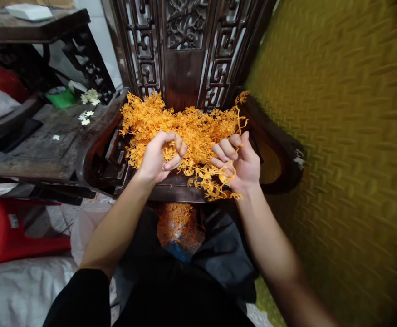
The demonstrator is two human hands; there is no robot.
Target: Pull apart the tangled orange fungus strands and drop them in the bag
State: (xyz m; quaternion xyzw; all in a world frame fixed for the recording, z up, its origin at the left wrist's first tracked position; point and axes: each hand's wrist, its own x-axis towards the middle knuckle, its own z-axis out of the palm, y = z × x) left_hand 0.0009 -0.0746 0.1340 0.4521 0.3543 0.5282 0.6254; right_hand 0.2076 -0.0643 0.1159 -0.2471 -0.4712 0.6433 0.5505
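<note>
The right hand, right of the frame's centre, is curled and appears to pinch an orange sprig between thumb and fingers; the sprig's long axis runs roughly up and down the frame, passing the fingers, so this hand is nearer. The left hand, at centre, is curled too, but whether it grips anything I cannot tell. Just beyond both, the pile spreads across the chair, bright orange, thin-stemmed, tangled and frilly.
</note>
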